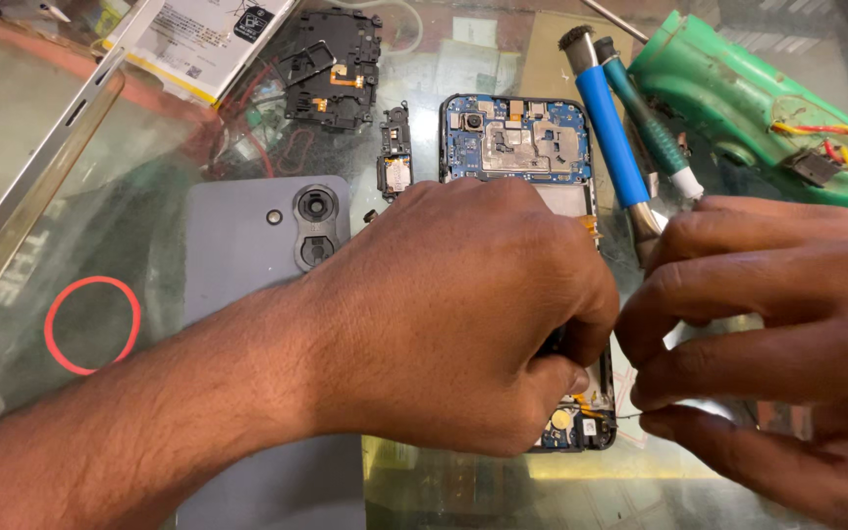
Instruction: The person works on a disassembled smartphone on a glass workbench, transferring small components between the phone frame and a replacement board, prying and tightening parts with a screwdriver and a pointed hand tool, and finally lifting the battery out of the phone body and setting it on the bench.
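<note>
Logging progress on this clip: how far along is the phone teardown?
Done: the grey back cover lies off to the side, the black inner cover and a small module are out, and the blue board is exposed. In hand: left hand and right hand work at the open phone's lower edge. Left: the board remains in the frame.

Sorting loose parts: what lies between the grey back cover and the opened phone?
In the head view, a small black module lies between the grey back cover and the opened phone.

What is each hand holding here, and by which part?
The left hand presses on the opened phone, gripping its lower right edge. The right hand pinches something thin at that lower corner; what it is cannot be told.
</note>
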